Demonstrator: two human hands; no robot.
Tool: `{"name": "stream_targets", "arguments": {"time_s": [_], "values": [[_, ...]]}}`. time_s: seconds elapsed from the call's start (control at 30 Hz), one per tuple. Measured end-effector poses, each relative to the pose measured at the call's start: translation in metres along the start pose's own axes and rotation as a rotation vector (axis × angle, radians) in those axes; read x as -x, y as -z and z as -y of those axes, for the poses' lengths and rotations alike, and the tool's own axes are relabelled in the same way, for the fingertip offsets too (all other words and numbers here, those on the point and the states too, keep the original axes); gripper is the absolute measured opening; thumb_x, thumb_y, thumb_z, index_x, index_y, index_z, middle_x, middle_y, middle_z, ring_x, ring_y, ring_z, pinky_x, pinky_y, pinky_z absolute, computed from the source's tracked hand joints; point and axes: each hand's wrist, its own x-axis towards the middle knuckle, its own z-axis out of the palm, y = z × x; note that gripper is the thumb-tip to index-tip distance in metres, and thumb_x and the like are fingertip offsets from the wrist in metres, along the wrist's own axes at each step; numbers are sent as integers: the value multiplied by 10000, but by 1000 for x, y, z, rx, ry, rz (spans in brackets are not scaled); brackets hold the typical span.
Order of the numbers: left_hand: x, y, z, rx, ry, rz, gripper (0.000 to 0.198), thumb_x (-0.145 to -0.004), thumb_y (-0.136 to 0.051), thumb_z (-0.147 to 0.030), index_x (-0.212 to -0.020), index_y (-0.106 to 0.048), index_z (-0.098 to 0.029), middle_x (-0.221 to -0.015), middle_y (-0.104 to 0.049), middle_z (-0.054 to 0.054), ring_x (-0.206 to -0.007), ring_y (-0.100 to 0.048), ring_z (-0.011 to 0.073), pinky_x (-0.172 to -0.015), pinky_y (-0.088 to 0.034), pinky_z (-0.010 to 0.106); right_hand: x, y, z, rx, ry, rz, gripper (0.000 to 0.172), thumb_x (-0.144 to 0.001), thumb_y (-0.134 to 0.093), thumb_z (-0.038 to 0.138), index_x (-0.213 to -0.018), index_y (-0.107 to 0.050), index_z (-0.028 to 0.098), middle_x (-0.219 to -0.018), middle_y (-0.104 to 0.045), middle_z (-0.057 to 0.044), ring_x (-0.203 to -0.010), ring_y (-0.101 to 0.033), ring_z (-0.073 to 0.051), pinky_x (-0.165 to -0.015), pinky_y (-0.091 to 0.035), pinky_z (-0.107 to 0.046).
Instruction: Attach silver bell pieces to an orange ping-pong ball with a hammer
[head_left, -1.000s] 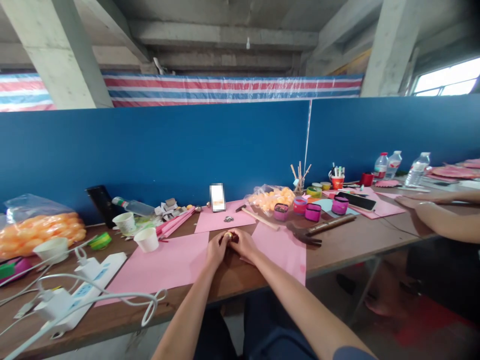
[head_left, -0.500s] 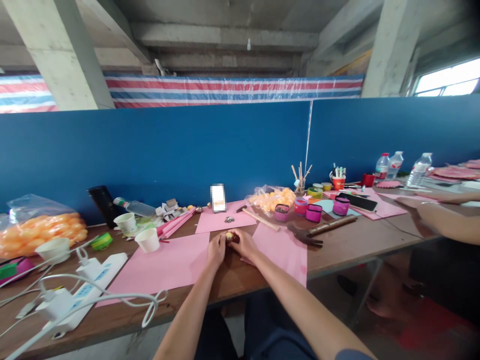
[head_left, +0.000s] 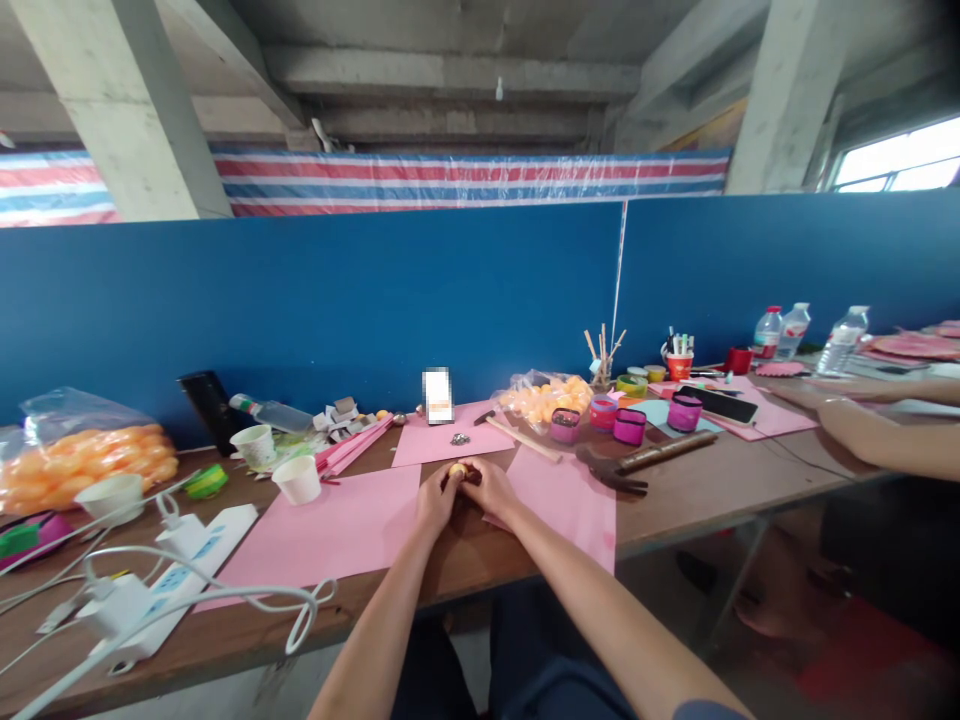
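Close together over the brown table, my left hand point(head_left: 435, 502) and my right hand point(head_left: 493, 490) are both closed around a small round yellowish thing point(head_left: 457, 469). A dark brown patch shows beside it, between my fingers; most of what I hold is covered. Pink sheets point(head_left: 337, 525) lie to either side of my hands. Just beyond my fingertips, a small cluster of shiny metal pieces point(head_left: 460, 439) rests on another pink sheet point(head_left: 420, 448). A small hammer point(head_left: 525, 437) with a pale wooden handle lies past my right hand.
A claw hammer point(head_left: 637, 465) and purple-rimmed containers point(head_left: 628, 427) are on the right, near a bag of orange balls point(head_left: 551, 398). Paper cups point(head_left: 297, 480), a power strip point(head_left: 187, 575) and loose white cables occupy the left. Another person's arm point(head_left: 892, 430) reaches in at far right.
My fingers have shifted slightly around the small round thing, and my left thumb now covers more of it. At far right, the other person's arms have moved a little.
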Motion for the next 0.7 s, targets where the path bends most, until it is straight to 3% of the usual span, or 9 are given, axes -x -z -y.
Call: {"name": "stream_targets", "arguments": {"time_s": [0.4,0.7], "values": [[-1,-4,5,10,12,-30,385,-757,-492,-433,-1016,-605,-172,-959,-662,81,-839,-612,210,-745,-472,324,2,2,3,-20,26,-7,337,-728,-545,205,-1060,-558,257,-979,-638,-9,-825,-602,-166,-743,-466,-280],[-2,-4,8,-1,-3,-54,380,-745,-513,-407,-1019,-613,-163,-987,-650,96,-909,-585,234,-811,-445,369,1,1,1,-13,9,-14,379,-694,-589,223,-1070,-541,235,-1012,-625,-26,-843,-603,-171,-741,-474,-277]]}}
